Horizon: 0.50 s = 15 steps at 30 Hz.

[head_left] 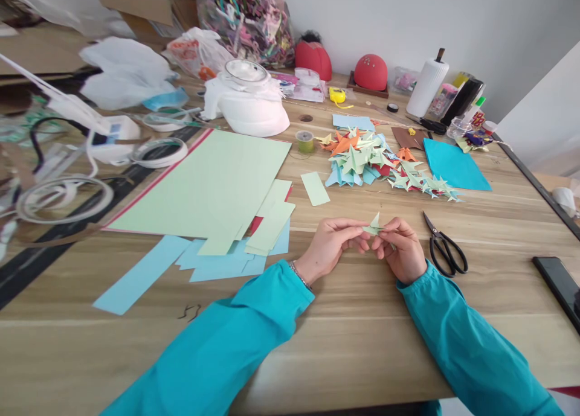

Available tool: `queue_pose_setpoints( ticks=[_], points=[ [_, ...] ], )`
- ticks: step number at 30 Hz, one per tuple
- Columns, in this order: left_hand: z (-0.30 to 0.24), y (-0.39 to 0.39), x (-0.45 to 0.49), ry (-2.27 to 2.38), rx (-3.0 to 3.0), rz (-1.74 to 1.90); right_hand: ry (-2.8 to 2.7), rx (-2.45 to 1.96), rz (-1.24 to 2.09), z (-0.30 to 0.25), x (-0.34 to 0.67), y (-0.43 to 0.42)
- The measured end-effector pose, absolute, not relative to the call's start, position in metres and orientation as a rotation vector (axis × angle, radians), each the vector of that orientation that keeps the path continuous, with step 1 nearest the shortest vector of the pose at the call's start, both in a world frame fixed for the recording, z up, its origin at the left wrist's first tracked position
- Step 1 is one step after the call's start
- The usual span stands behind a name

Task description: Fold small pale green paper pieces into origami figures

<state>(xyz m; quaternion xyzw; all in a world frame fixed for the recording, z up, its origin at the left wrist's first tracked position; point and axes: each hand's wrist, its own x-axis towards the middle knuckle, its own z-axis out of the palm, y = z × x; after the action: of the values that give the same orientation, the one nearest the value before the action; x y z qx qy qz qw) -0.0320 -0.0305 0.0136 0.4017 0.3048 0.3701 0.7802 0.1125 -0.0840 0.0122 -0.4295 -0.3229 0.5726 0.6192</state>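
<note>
Both my hands meet just above the wooden table [344,337], pinching a small folded piece of light green paper [374,225] between them. My left hand [330,245] grips its left end with thumb and fingertips. My right hand [402,249] has its fingers closed on the right end. A pointed flap of the paper sticks up between the hands. Both arms wear teal sleeves.
Black scissors [444,247] lie right of my right hand. A pile of folded paper shapes [381,165] sits beyond. Large green sheets [212,183] and blue strips [145,274] lie to the left. A blue sheet [454,165], a phone [558,285] and tape rolls [63,197] are around.
</note>
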Motion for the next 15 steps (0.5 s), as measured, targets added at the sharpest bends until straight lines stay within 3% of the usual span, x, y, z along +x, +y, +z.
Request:
queue_pose_setpoints(
  ticks=[15],
  points=[
    [0.0128,-0.0297,-0.0313,0.649,0.845,0.857,-0.740,-0.969,1.315,0.0112,0.1172,-0.0827]
  ],
)
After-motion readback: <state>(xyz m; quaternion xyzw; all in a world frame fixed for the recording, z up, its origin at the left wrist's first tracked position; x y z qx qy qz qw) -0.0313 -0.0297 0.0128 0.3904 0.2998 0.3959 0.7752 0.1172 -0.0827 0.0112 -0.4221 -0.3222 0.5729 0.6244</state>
